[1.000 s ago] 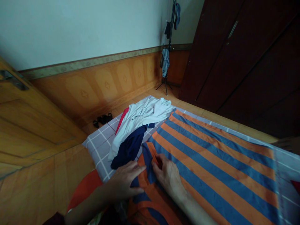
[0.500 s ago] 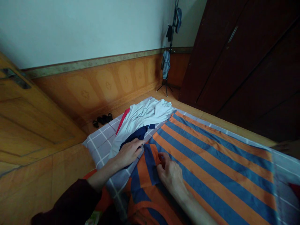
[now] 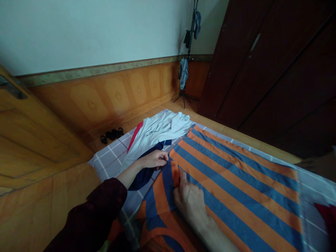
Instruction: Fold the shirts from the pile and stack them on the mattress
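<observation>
An orange-and-blue striped shirt [image 3: 225,175] lies spread on a bed, its round neckline at the near edge. My left hand [image 3: 156,159] pinches the shirt's edge near the top corner of a folded-in sleeve [image 3: 168,178]. At the sleeve's other side is my right hand [image 3: 190,199], its index finger stretched along the orange hem and the other fingers curled against the fabric. What the right fingertips grip is partly hidden. Just beyond my left hand lie a dark blue garment [image 3: 141,178] and a white shirt [image 3: 162,126] with a red part.
A checked sheet [image 3: 109,159] covers the bed. Dark sandals [image 3: 112,134] stand on the floor by the wall. There is a coat rack [image 3: 187,59] in the corner, a dark wardrobe [image 3: 262,70] on the right and a wooden door [image 3: 39,133] on the left. Red cloth [image 3: 325,217] lies far right.
My left hand has moved slightly up and right along the shirt's edge. My right index finger has straightened along the sleeve hem. The view has shifted a little.
</observation>
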`<state>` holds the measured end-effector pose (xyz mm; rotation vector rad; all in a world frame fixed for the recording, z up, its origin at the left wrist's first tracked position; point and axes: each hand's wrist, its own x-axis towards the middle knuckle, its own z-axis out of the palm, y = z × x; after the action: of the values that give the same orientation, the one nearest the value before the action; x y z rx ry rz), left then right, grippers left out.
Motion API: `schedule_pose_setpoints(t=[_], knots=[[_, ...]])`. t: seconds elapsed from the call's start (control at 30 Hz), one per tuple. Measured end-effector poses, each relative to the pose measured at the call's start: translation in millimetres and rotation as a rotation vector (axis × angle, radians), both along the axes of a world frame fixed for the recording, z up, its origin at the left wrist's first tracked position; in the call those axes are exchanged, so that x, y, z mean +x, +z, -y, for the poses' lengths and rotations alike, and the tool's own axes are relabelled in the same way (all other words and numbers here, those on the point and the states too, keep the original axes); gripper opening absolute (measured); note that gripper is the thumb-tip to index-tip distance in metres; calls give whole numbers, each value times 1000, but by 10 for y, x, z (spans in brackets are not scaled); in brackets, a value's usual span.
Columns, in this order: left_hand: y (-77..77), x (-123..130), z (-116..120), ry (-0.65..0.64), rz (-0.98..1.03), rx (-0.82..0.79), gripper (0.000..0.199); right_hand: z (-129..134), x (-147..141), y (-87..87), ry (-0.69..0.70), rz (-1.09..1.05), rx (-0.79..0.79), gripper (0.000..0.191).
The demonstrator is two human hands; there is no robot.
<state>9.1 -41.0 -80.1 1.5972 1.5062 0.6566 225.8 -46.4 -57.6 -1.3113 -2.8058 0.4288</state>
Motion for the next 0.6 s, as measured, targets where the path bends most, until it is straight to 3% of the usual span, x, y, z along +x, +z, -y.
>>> schedule_pose_setpoints(t=[0.2,0.4,0.5,0.6], knots=[[-49,57,-55,24,-142,61,6,-9,2,3,43,133,12,67],[77,94,30,75,-280,128,10,-29,17,-26,48,116,3,67],[207,166,280,155,-387,176,21,-42,37,-14,36,44,-53,68],[295,290,721,120,-461,148,42,-73,46,-19,-25,-161,-178,63]])
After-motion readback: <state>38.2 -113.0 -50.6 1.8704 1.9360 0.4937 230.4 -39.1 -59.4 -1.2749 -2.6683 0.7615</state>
